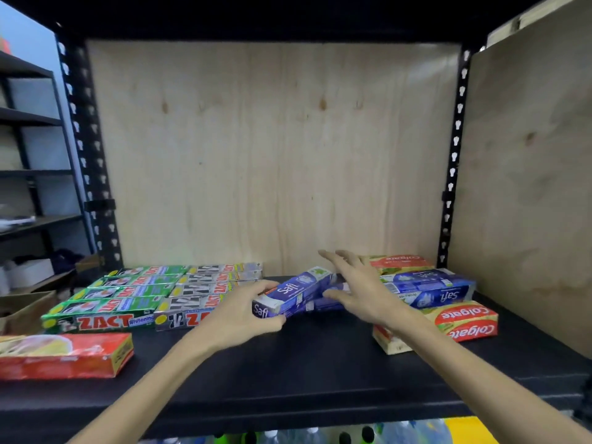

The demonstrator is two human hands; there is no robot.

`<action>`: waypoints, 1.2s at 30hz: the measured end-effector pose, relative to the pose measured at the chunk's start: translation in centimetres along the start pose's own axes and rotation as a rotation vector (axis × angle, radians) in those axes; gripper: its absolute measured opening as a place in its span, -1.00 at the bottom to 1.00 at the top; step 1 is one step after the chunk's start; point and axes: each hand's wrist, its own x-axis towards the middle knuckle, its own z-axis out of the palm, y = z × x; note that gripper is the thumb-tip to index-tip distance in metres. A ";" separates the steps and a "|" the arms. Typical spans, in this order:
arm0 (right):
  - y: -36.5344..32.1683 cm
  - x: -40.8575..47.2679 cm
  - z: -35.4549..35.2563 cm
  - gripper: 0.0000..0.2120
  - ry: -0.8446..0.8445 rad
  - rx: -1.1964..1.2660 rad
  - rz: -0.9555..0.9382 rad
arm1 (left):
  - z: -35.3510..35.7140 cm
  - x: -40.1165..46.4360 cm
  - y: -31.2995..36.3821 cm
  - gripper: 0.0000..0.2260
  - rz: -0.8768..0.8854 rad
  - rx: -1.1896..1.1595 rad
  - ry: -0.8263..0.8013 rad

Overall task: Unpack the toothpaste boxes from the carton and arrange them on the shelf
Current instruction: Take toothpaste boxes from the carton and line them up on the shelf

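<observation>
Head view shows us reaching into a black metal shelf (320, 357) with a plywood back. Our left hand (243, 318) grips the near end of a blue Safi box (293, 294), thumb under the lower edge and fingers curled over the top. Our right hand (358, 285) is spread flat, fingers straight and apart, hovering over or lightly touching the far part of that box; we cannot tell whether it makes contact. A second blue box seems to lie just under it, partly hidden by the palm.

The relation that counts is the box's long axis: it runs diagonally, near end toward the left and front, far end toward the right and back, so it sits skewed against the tidy rows on both sides. To the right, the stacked Safi boxes (429, 288) lie crosswise on top of the Colgate boxes (461, 320), well within reach of our right hand. To the left, the green and silver Zact boxes (128, 302) sit in neat files running front to back, just beside our left hand. A red box (64, 355) lies alone at the front left edge.

We judge that the coming move needs the box swung to match one set of neighbours, with the left hand steering the near end and the right hand guiding the far end. The carton is not in view.
</observation>
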 end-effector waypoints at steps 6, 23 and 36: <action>3.3 6.5 -1.3 -0.40 -0.338 -0.106 -0.006 | -3.9 4.6 -2.2 -0.57 -0.017 0.038 -0.042; 9.9 13.6 4.0 -0.53 -0.195 -0.195 -0.091 | -0.5 17.3 -7.8 -0.70 0.037 0.369 0.036; 8.9 13.1 4.5 -0.38 0.008 -0.342 0.021 | 0.5 17.5 -7.7 -0.57 -0.121 0.552 0.164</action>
